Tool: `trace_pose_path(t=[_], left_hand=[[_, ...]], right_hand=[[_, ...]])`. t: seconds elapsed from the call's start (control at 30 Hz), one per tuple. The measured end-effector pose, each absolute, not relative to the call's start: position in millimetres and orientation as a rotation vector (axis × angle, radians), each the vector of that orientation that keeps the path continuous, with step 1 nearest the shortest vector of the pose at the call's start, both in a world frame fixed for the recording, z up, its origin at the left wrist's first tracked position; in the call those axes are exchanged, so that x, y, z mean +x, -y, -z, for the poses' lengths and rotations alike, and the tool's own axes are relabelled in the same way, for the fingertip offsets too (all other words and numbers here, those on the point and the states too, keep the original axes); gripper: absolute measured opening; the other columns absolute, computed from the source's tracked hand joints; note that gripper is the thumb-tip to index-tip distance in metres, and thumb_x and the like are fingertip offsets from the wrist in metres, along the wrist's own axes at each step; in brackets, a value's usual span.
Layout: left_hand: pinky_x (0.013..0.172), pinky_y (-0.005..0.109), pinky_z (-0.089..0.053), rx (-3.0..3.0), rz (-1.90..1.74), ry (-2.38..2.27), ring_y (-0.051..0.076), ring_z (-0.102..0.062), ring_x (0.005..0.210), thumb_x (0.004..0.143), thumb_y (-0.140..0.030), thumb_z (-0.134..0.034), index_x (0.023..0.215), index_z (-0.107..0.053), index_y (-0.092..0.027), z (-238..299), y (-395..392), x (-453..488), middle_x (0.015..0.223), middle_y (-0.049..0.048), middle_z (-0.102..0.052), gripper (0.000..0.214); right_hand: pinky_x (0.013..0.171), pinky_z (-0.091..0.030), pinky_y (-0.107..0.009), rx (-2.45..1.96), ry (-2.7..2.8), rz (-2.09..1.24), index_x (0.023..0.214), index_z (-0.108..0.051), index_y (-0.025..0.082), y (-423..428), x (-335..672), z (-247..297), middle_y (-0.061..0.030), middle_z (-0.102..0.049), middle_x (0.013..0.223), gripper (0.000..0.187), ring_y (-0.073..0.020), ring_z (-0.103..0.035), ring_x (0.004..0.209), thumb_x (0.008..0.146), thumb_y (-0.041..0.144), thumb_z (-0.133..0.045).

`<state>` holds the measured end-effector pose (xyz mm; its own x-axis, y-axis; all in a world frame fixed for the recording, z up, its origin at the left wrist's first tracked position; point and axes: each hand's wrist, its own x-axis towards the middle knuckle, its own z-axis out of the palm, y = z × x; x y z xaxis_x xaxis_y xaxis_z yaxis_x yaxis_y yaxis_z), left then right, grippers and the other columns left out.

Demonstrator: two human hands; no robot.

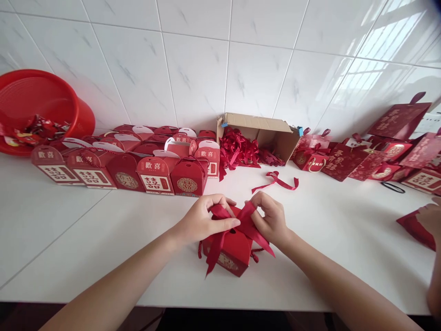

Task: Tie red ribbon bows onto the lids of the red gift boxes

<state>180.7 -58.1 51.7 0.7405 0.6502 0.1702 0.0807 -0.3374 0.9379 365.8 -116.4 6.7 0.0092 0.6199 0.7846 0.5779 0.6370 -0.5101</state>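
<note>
A red gift box point(236, 253) with a gold emblem stands on the white table in front of me, twisted red cords showing at its sides. Across its top lies a red ribbon bow point(248, 225), its tails hanging down over the box. My left hand point(206, 218) pinches the bow's left loop near the middle, thumb pressed over the ribbon. The right loop is gripped between the bent fingers of my right hand point(270, 219). The centre of the bow is partly covered by my left thumb.
Rows of red gift boxes point(156, 177) stand at the back left beside a red plastic basket point(84, 115) holding wrapped sweets. A cardboard box point(289, 142) holds ribbons; one loose ribbon point(275, 179) lies before it. Finished-looking boxes point(347, 161) and another person's hand point(430, 218) are at right.
</note>
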Motion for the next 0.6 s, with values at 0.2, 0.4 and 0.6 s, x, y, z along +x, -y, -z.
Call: trace_pose_path(t=[0.2, 0.4, 0.6], left_hand=[[0.084, 0.034, -0.046, 1.639, -0.699, -0.482, 0.022, -0.061, 0.093, 0.085, -0.046, -0.056, 0.080, -0.053, -0.018, -50.9, 54.9, 179.7, 0.093, 0.0067, -0.065, 0.029], [0.093, 0.037, -0.042, 1.549, -0.839, -0.484, 0.024, -0.059, 0.103, 0.091, -0.051, -0.043, 0.094, -0.058, -0.018, -47.2, 51.8, 180.5, 0.099, 0.0087, -0.066, 0.036], [0.092, 0.037, -0.042, 1.340, -0.963, -0.533, 0.023, -0.059, 0.101, 0.090, -0.054, -0.042, 0.091, -0.058, -0.018, -42.9, 44.0, 180.4, 0.095, 0.0072, -0.067, 0.039]], right_hand=[[0.061, -0.049, -0.023, -1.037, 1.771, -0.281, 0.094, -0.048, 0.021, 120.1, 369.7, -14.6, -0.0014, -0.057, 0.083, 0.015, -0.0112, -0.055, 0.070, 0.084, 0.009, -0.045], [0.080, -0.054, -0.030, -1.150, 2.098, -0.598, 0.117, -0.049, 0.023, 124.8, 400.9, -45.7, -0.0064, -0.060, 0.111, 0.031, -0.0163, -0.061, 0.095, 0.087, 0.023, -0.055], [0.100, -0.046, -0.037, -1.277, 2.452, -0.547, 0.141, -0.035, 0.030, 137.0, 416.8, -96.4, -0.0066, -0.038, 0.145, 0.069, -0.0242, -0.042, 0.129, 0.080, 0.026, -0.067]])
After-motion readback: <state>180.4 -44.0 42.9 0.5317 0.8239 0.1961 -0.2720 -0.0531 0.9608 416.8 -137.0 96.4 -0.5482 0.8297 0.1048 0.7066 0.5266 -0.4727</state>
